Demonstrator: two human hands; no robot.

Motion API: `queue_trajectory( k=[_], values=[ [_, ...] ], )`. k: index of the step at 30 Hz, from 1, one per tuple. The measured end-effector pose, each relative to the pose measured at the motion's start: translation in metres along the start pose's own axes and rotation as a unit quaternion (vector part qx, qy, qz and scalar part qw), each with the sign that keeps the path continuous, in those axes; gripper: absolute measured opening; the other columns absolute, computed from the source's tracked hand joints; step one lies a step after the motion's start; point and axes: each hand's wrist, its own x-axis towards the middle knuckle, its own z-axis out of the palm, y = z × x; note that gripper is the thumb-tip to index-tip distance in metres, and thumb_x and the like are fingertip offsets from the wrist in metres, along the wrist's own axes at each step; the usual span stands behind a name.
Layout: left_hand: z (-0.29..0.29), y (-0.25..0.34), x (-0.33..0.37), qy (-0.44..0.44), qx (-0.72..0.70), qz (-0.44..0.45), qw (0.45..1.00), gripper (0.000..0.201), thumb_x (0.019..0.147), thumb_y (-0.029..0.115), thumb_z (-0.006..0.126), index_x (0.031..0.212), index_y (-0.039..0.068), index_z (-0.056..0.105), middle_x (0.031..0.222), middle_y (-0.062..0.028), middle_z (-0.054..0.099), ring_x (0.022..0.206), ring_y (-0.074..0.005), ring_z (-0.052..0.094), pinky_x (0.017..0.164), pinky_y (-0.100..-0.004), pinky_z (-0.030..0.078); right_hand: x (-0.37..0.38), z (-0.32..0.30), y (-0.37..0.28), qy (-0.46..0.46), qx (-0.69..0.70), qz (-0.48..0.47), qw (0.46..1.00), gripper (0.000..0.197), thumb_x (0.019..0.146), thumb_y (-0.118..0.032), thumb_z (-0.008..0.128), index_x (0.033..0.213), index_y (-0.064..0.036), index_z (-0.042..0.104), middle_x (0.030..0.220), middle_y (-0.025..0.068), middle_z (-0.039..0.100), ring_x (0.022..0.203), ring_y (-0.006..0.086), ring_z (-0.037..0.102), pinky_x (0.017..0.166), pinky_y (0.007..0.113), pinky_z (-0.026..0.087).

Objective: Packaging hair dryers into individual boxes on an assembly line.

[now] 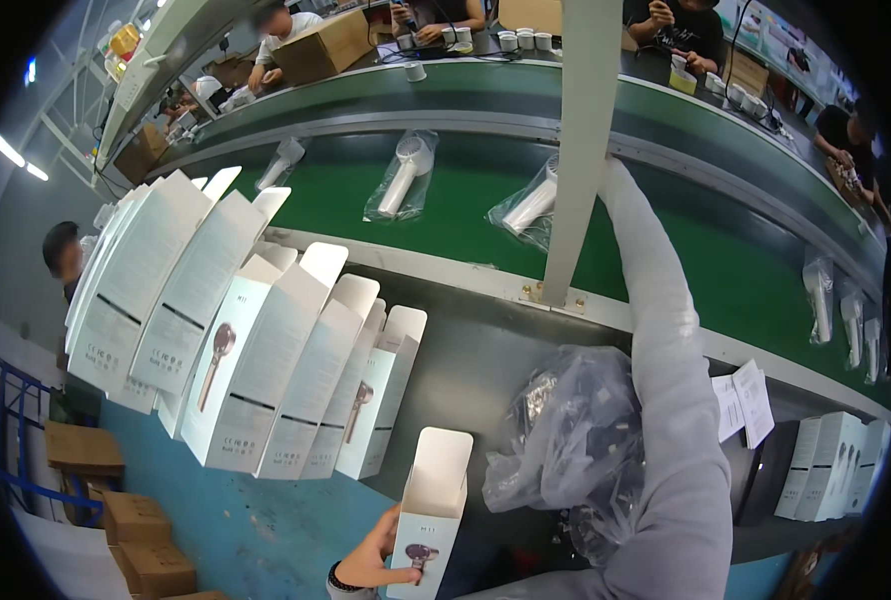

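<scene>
At the lower middle my left hand (371, 560) is closed around an upright white carton (430, 530) printed with a picture of a handheld fan. The carton's top flap stands up and its mouth faces me. My right arm in a grey sleeve (671, 350) reaches far across to the green conveyor belt (466, 200). The metal post (581, 150) hides my right hand, so its fingers do not show. Just left of that post lies a white handheld fan (536, 205) in a clear plastic bag. Another bagged fan (404, 178) lies further left on the belt.
Several open white cartons (236, 370) stand in a row at the left. A clear bag of small parts (576, 430) sits beside my right arm. Folded leaflets (744, 402) and more cartons (831, 465) are at right. Co-workers sit beyond the belt; brown boxes (146, 520) stand lower left.
</scene>
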Motion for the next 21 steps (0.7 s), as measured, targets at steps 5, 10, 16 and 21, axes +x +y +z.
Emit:
queue_trajectory(
  k=[5, 10, 16, 21],
  values=[
    [0.017, 0.008, -0.004, -0.009, 0.022, 0.052, 0.998, 0.095, 0.072, 0.002, 0.074, 0.145, 0.003, 0.013, 0.134, -0.0111, 0.042, 0.118, -0.0179, 0.045, 0.097, -0.0335, 0.036, -0.059, -0.074, -0.016, 0.079, -0.189, 0.045, 0.978, 0.013, 0.079, -0.010, 0.057, 0.086, -0.0073, 0.068, 0.096, 0.0177, 0.065, 0.090, 0.0291, 0.063, 0.074, 0.038, 0.049],
    [0.034, -0.010, -0.032, -0.050, 0.001, 0.050, 0.997, 0.095, 0.069, 0.011, 0.078, 0.142, -0.002, 0.019, 0.133, -0.0103, 0.043, 0.122, -0.0169, 0.040, 0.101, -0.0314, 0.031, -0.155, -0.199, -0.045, 0.283, 0.249, 0.173, 0.910, 0.011, 0.072, 0.002, 0.053, 0.066, -0.0071, 0.053, 0.066, 0.0082, 0.051, 0.063, 0.0207, 0.051, 0.058, 0.031, 0.042],
    [0.063, 0.001, -0.042, -0.148, -0.002, 0.050, 0.988, 0.086, 0.067, 0.017, 0.080, 0.134, -0.002, 0.031, 0.124, -0.0090, 0.048, 0.116, -0.0158, 0.043, 0.099, -0.0302, 0.032, -0.308, -0.311, -0.205, 0.327, 0.589, 0.149, 0.724, 0.026, 0.065, 0.010, 0.046, 0.059, -0.0100, 0.030, 0.061, 0.0002, 0.034, 0.059, 0.0119, 0.034, 0.058, 0.026, 0.036],
    [0.063, -0.011, -0.026, -0.293, 0.096, 0.082, 0.948, 0.093, 0.058, 0.033, 0.087, 0.128, -0.002, 0.038, 0.126, -0.0106, 0.039, 0.114, -0.0205, 0.041, 0.100, -0.0324, 0.030, -0.442, -0.322, -0.283, 0.346, 0.620, 0.031, 0.704, 0.025, 0.057, 0.009, 0.039, 0.060, -0.0110, 0.024, 0.062, 0.0026, 0.025, 0.062, 0.0165, 0.026, 0.060, 0.033, 0.028]
  ],
)
